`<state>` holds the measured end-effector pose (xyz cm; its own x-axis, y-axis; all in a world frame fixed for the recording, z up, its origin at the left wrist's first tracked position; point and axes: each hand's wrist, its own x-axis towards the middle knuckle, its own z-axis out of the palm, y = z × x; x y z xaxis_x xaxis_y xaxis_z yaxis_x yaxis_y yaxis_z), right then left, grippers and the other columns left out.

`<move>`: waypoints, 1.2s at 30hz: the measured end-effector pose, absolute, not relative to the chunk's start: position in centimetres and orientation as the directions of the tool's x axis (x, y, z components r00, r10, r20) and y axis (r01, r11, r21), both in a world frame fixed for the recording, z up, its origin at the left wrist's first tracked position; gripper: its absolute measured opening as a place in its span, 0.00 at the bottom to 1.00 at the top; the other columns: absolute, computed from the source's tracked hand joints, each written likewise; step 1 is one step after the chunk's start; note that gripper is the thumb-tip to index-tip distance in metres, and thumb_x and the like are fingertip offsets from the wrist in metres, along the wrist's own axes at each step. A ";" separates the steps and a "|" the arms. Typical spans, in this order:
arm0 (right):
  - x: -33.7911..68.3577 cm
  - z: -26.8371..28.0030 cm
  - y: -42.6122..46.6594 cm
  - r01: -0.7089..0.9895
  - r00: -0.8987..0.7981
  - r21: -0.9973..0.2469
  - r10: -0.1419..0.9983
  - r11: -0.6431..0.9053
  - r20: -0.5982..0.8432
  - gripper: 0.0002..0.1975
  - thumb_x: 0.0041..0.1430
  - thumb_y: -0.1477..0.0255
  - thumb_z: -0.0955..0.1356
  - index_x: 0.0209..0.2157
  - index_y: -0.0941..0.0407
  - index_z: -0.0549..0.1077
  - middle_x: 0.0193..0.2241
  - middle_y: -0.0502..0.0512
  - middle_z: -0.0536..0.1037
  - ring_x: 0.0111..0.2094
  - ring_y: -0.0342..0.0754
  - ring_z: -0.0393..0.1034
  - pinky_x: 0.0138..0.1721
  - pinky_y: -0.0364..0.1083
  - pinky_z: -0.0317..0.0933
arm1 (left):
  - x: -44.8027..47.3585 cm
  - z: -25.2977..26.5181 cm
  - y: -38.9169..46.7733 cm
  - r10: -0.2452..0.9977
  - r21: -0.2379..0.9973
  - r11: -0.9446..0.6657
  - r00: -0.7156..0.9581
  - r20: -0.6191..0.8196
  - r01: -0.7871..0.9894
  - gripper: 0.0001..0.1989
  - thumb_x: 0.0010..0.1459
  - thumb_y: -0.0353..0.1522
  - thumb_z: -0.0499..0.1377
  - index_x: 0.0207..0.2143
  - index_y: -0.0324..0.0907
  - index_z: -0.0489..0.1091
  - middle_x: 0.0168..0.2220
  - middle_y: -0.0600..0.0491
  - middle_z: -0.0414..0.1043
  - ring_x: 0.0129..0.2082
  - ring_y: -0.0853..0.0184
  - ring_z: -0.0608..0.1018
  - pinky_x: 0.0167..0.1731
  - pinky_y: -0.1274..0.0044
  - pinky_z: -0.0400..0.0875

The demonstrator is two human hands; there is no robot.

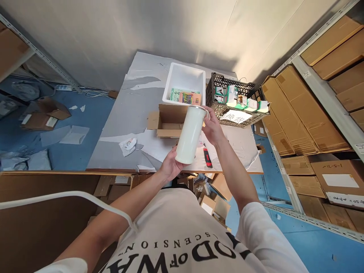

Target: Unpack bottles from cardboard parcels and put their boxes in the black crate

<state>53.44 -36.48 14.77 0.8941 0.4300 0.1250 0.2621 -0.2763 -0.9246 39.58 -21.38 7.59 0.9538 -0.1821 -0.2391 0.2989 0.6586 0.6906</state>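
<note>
Pale cylinder (190, 134) already lifted, held over table (113, 151): fingers of left hand (171, 166) grasping base, those of right hand (213, 129) gripping near rim. Carton (170, 133) open; cylinder outside it, not set down. Red-black cutter (207, 157) lies nearby.

Bright, soft light covers the tabletop (113, 127), while diffuse shadows darken parts of the wall (159, 26) behind it. The right-hand shelving (307, 76) leans outward (wide-angle stretching towards the edges), and the lower-left cardboard (34, 231) sits dim.
</note>
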 end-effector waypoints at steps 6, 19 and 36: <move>52.5 14.9 -35.3 0.008 0.918 -0.988 0.390 0.155 0.068 0.33 0.45 0.46 0.70 0.49 0.46 0.63 0.41 0.51 0.76 0.40 0.49 0.72 0.37 0.50 0.69 | 39.5 7.8 -21.4 -0.318 0.605 0.676 0.907 -0.276 0.421 0.30 0.52 0.49 0.49 0.49 0.39 0.68 0.44 0.42 0.76 0.45 0.50 0.78 0.41 0.62 0.75; 52.5 15.1 -34.8 0.016 0.949 -0.997 0.313 0.075 0.039 0.31 0.41 0.52 0.74 0.45 0.49 0.66 0.38 0.49 0.74 0.37 0.47 0.71 0.35 0.46 0.68 | 39.0 5.9 -22.3 0.235 0.869 0.495 0.964 -0.122 -0.011 0.37 0.33 0.36 0.73 0.47 0.45 0.64 0.52 0.48 0.66 0.52 0.60 0.70 0.46 0.73 0.70; 53.1 13.8 -35.3 0.022 0.896 -0.994 0.439 0.110 0.068 0.23 0.49 0.54 0.71 0.42 0.50 0.64 0.35 0.49 0.72 0.33 0.44 0.69 0.31 0.45 0.68 | 38.6 5.9 -20.9 -0.244 0.556 0.713 0.894 -0.375 0.428 0.31 0.57 0.52 0.48 0.51 0.37 0.66 0.40 0.44 0.77 0.33 0.61 0.80 0.34 0.70 0.76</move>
<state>53.07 -35.28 13.83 0.8958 0.4393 0.0681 0.0217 0.1099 -0.9937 38.58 -20.92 5.94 0.8942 -0.2438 -0.3754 0.4276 0.7130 0.5556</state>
